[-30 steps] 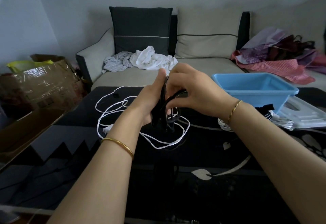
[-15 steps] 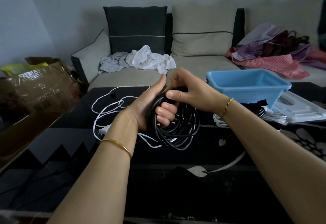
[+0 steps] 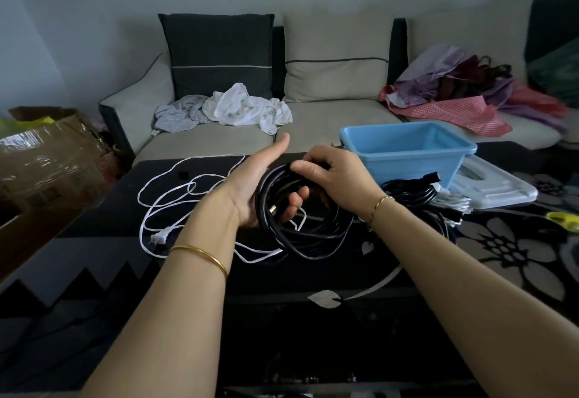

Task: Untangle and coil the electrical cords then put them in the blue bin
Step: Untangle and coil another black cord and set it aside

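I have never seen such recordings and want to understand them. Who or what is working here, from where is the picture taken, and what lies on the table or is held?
There is no machine here: a person works with bare hands. The camera sits on the person's head and looks down, so both arms reach in from below. The left hand and the right hand both grip a coil of black cord. On the dark table lies a loose white cord. To the right stands the blue bin, with more bundled cords beside it.

We find the coil (image 3: 313,242) mid-bench (image 3: 282,319), the loose cord (image 3: 160,236) left of it, the bin (image 3: 413,165) right, the sofa (image 3: 329,122) behind.
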